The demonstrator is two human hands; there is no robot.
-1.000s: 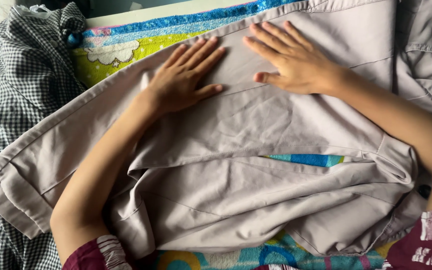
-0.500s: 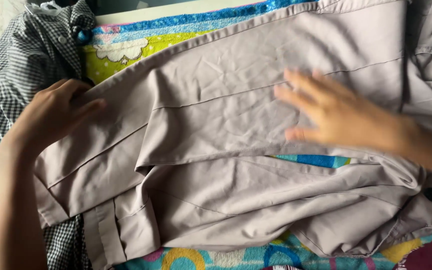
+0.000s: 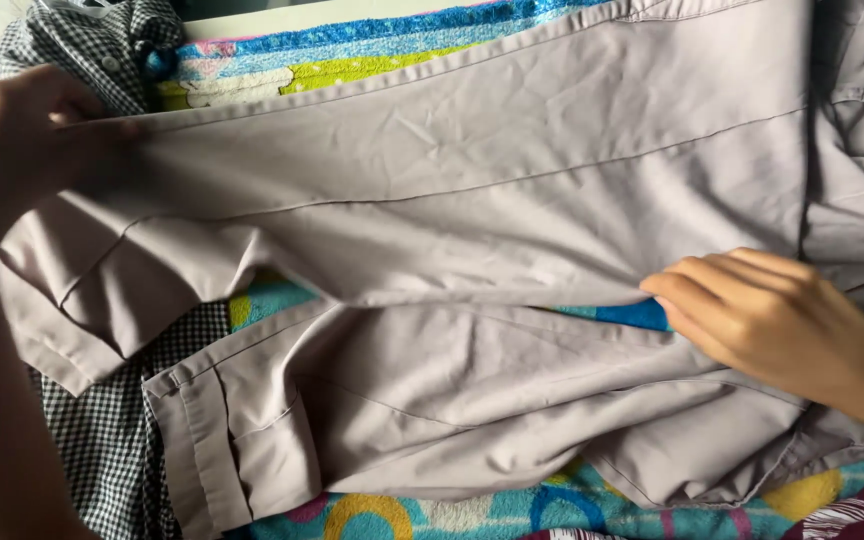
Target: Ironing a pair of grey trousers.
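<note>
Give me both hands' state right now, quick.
Left hand: closed, pinching the upper leg of the grey trousers.
Right hand: closed, fingers gripping the same leg's lower edge.

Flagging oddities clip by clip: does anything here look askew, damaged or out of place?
No damage shows. The grey trousers lie uneven: the upper leg is pulled taut between the left hand and right hand, while the lower leg is rumpled, its cuff overlapping the checked shirt.
</note>
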